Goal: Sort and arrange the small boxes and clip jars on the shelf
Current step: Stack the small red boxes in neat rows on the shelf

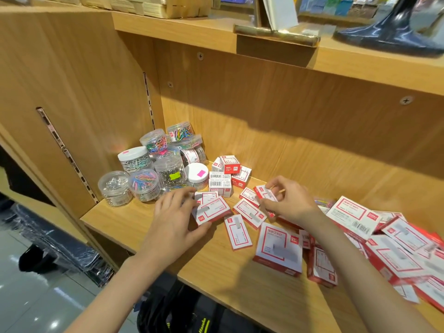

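Note:
On the wooden shelf [134, 222], several clear clip jars [153, 169] stand stacked at the back left. A small stack of red-and-white boxes [224, 175] sits right of the jars. My left hand [175, 219] grips a red-and-white box [212, 210] lying on other boxes, thumb under its near edge. My right hand [287, 200] pinches a small red-and-white box [263, 192] just above the shelf. More small boxes [240, 230] lie flat between my hands. A larger box [278, 248] lies in front of my right wrist.
A loose heap of bigger red-and-white boxes [396, 241] fills the shelf's right side. The upper shelf [264, 44] holds paper stacks and a dark stand base [394, 32]. Below left are wrapped dark goods [60, 239] and a tiled floor.

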`<state>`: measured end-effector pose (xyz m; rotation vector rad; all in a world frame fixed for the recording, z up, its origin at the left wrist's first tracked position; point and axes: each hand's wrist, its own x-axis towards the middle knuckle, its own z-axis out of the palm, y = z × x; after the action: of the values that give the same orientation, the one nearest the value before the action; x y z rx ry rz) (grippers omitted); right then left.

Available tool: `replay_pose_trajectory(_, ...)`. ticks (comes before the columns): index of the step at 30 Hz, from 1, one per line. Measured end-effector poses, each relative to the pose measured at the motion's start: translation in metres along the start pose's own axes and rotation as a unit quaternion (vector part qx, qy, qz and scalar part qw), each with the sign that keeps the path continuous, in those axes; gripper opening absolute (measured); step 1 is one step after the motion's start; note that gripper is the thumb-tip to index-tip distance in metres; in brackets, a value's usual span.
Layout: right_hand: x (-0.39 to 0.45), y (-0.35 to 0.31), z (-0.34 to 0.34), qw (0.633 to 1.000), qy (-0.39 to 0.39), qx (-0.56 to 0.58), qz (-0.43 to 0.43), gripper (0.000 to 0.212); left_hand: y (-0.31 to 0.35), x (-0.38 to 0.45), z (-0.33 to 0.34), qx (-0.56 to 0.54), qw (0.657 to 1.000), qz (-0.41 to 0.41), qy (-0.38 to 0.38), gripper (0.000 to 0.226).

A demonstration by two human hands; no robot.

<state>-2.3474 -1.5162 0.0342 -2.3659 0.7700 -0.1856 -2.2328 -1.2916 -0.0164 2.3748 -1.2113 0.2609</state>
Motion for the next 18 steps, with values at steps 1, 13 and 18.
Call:
replay_pose_trajectory(1, -0.002, 0.000, 0.001, 0.999, -0.013, -0.033, -0.006, 0.031, 0.005, 0.001, 0.000, -0.028, 1.000, -0.010, 0.011, 0.056)
replay_pose_trajectory(13, 0.007, 0.027, 0.005, 0.990, -0.069, -0.076, -0.092, 0.023, 0.039, 0.004, 0.026, -0.086, 0.993, 0.034, -0.080, 0.054)
replay_pose_trajectory(18, 0.000, 0.035, 0.005, 0.986, -0.109, -0.071, -0.101, 0.026, 0.052, 0.009, 0.030, -0.116, 0.984, 0.073, -0.116, 0.066)
